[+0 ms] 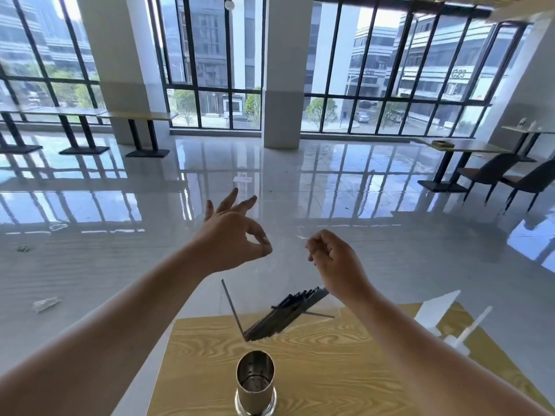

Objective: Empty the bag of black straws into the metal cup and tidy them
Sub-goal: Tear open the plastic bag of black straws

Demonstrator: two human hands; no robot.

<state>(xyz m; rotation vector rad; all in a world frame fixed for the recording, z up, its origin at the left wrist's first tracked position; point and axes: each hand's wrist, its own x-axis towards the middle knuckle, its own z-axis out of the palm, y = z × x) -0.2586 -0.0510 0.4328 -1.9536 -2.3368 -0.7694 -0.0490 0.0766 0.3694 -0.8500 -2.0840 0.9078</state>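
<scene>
A metal cup point(255, 382) is standing upright and empty at the near edge of a wood-grain table point(345, 370), directly below the person's two raised forearms. To the right on the table a white object is lying, too blurred to name.

Just beyond the cup, a clear plastic bag point(255, 295) is hanging in the air above the table's far edge, with the black straws point(285, 316) lying slanted in a bundle along its bottom, lower end left, upper end right. The straws are sitting well below both hands and just beyond the cup's mouth, not yet over it.

Above them, the left hand point(231, 238) is pinching the bag's top between thumb and forefinger, its other fingers point(240, 202) fanning out. The right hand point(333, 256) is curling into a loose fist on the bag's top edge, a little apart from the left. Whether the bag's mouth is open cannot be told.

The load is looking light: thin film that is likely to be slippery and floppy, and stiff, slender straws that will probably slide together once tipped. Taking hold low on the bag, around the bundle, would likely be steadying the pour better than the top corners alone.

Beyond the hands a glossy floor is reflecting tall windows, with tables and chairs standing far left and far right.
</scene>
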